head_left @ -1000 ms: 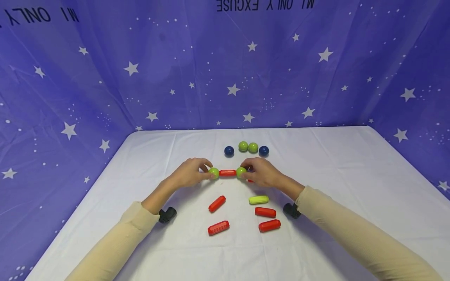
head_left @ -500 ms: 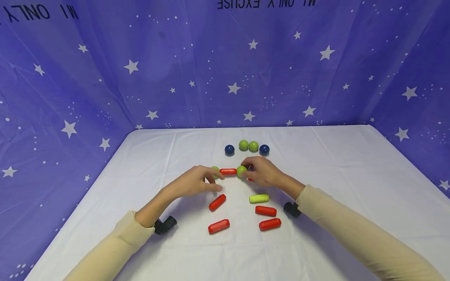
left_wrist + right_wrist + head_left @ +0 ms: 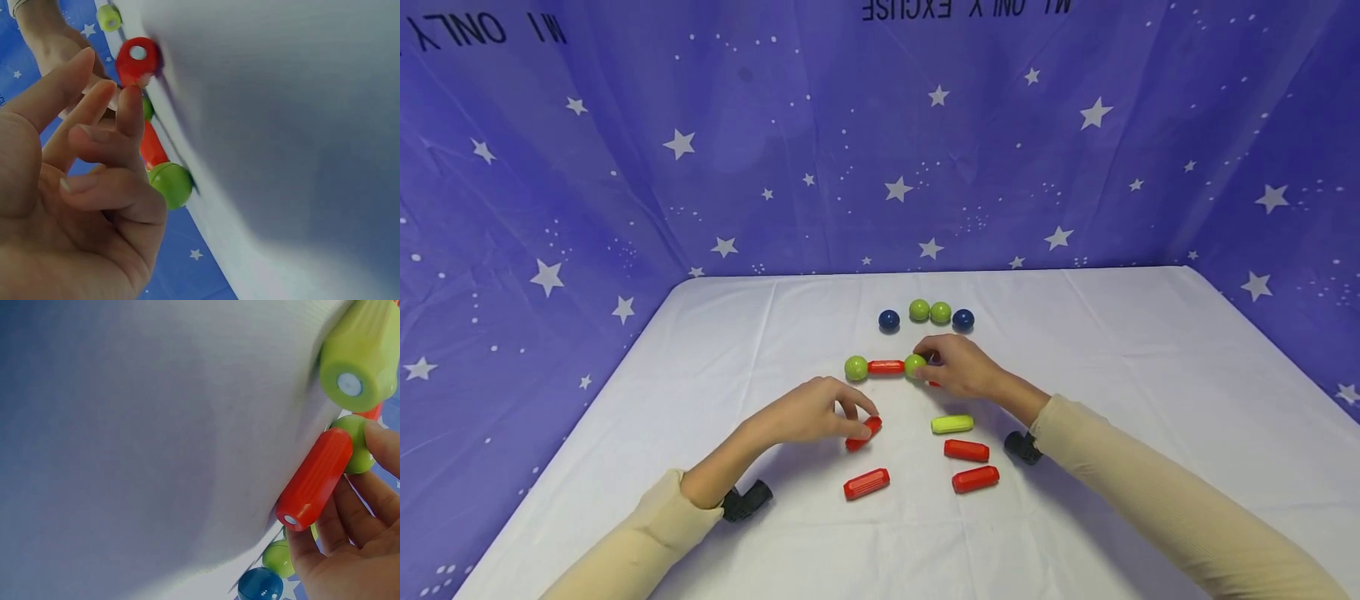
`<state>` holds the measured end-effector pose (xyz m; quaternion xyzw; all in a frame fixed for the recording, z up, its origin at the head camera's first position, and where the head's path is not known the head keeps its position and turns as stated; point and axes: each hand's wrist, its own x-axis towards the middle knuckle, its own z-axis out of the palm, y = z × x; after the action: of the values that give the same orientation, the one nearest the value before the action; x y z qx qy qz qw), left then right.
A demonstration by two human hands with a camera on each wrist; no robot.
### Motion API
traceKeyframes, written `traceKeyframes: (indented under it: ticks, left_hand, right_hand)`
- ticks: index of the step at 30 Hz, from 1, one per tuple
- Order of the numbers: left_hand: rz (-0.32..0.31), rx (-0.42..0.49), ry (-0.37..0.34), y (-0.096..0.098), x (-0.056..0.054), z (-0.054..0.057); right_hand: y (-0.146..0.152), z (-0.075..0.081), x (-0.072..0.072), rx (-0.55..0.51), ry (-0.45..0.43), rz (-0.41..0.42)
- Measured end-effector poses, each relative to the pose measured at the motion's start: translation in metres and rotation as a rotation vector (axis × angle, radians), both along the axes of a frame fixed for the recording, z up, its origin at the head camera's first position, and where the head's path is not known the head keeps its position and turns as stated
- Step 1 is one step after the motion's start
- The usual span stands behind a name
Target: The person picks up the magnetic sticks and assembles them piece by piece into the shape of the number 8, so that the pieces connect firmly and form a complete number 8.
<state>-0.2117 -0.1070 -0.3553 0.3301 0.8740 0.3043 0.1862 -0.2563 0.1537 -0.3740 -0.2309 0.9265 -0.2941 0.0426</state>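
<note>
My left hand [image 3: 820, 410] is over a red faceted rod [image 3: 857, 442], thumb and fingertips right at its upper end. In the left wrist view the rod's round end shows a pale disc, beyond loosely bent fingers [image 3: 109, 147]. My right hand [image 3: 964, 367] pinches a green ball [image 3: 913, 364] between thumb and fingers. From that ball a red rod [image 3: 886, 367] runs left to another green ball [image 3: 856, 368], in one line. A further red rod [image 3: 315, 478] lies by the right fingers, mostly hidden by the hand in the head view.
Nearer me lie a yellow-green rod [image 3: 952, 425], two red rods on the right, the upper one [image 3: 966, 451] above the lower [image 3: 975, 479], and one red rod [image 3: 867, 483] on the left. Behind the hands stand two green balls [image 3: 919, 310] between two blue balls [image 3: 889, 321].
My left hand has let go of the left green ball and come nearer me to the red rod. The right hand keeps its pinch on the other green ball.
</note>
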Motion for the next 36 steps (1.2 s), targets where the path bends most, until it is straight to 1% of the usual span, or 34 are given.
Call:
traceKeyframes:
  ticks: [3,11,19,24,30,36]
  left_hand:
    - [-0.015,0.007,-0.015,-0.002,0.001,-0.004]
    - [-0.021,0.033,-0.022,-0.001,0.002,-0.011]
    - [-0.011,0.01,-0.031,0.0,0.003,-0.011]
    - [-0.01,-0.013,-0.072,0.0,0.004,-0.012]
    - [0.004,-0.009,-0.116,0.001,0.007,-0.01]
    - [0.014,-0.014,-0.115,0.001,0.008,-0.009]
  right_hand:
    - [-0.001,0.0,0.0,0.005,-0.001,-0.002]
    - [-0.001,0.0,0.001,0.004,-0.001,-0.002]
    - [-0.001,0.0,0.001,0.004,0.003,-0.004]
    - [-0.001,0.0,0.002,0.01,0.001,-0.007]
    - [-0.001,0.0,0.002,0.004,0.01,-0.002]
    - [-0.001,0.0,0.001,-0.001,0.015,0.005]
